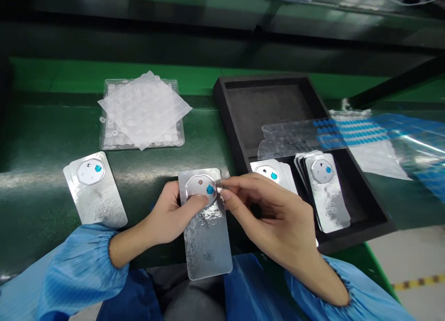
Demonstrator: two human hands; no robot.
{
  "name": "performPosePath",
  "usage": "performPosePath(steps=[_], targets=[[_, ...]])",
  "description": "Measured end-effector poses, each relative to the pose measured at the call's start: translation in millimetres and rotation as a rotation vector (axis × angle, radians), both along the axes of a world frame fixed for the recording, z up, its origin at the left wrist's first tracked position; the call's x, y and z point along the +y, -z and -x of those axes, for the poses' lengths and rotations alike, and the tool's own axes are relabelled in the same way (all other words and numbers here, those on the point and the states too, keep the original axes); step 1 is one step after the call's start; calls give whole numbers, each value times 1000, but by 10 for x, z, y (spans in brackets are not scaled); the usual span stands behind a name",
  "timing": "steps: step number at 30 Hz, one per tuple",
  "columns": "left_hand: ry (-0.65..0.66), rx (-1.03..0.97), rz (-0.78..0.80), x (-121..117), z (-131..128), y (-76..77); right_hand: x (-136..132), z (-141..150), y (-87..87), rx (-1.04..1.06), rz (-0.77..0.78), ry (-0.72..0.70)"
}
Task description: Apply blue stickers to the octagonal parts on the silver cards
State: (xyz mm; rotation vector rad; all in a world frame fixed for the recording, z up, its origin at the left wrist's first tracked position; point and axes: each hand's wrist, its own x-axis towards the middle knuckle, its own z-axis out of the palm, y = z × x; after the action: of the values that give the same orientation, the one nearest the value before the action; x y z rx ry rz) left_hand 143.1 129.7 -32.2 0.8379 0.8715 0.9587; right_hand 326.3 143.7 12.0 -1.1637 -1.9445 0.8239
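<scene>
Left hand (174, 217) grasps the silver rectangular metallic-finish panel (208, 247) at six o'clock. Right hand (281, 219) nearly pinches at three o'clock of the pale octagonal insert (192, 187); contents indeterminable. Advisable: brace the panel firmly, fingertips clear of the insert's face.

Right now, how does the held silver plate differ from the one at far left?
The held plate is in the left hand; the far-left plate lies untouched. The left thumb partly covers the held plate's octagon; the far-left plate's shows fully. Both carry a blue patch.
</scene>
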Motion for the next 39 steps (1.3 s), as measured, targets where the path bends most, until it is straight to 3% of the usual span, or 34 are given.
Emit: performPosePath(steps=[4, 10, 24, 39], targets=[[24, -1, -13, -15, 14, -7, 79, -38, -23, -174, -221, -121], [47, 33, -41, -26, 16, -38, 72, -25, 6, -241, -339, -155], [58, 40, -135, -8, -3, -51, 71, -39, -9, -433, -399, -198], [81, -142, 28, 40, 30, -90, 22, -52, -41, -373, -427, -195]])
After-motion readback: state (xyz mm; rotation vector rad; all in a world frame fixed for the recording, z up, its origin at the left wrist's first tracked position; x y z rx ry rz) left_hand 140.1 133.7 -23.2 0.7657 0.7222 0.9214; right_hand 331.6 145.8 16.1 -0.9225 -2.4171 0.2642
